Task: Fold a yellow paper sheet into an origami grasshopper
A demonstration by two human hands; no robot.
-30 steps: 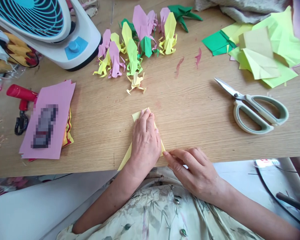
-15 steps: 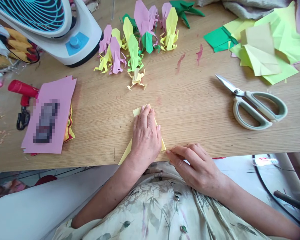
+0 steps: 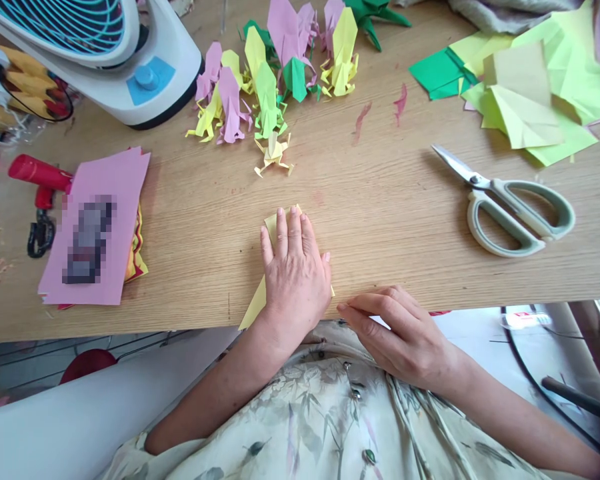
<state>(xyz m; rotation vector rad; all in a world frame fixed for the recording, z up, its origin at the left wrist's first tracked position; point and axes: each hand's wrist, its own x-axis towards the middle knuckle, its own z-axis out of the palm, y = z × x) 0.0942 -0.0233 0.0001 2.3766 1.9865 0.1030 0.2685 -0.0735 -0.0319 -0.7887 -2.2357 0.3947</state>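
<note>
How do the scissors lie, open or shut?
Shut: the blades of the scissors overlap down to one tip, and the handles sit side by side.

From the yellow paper (image 3: 254,309), a wide lane of bare desk (image 3: 390,220) runs right to the scissors (image 3: 475,179). Left of the paper, another open strip reaches the pink sheets (image 3: 107,177). Beyond it, a shorter gap ends at the small cream figure (image 3: 273,152), with crowded folded figures (image 3: 267,100) behind. The left hand (image 3: 297,267) covers it from above; the right hand (image 3: 393,328) crowds its near right corner.

Light brown wood-grained tabletop (image 3: 380,227)
</note>
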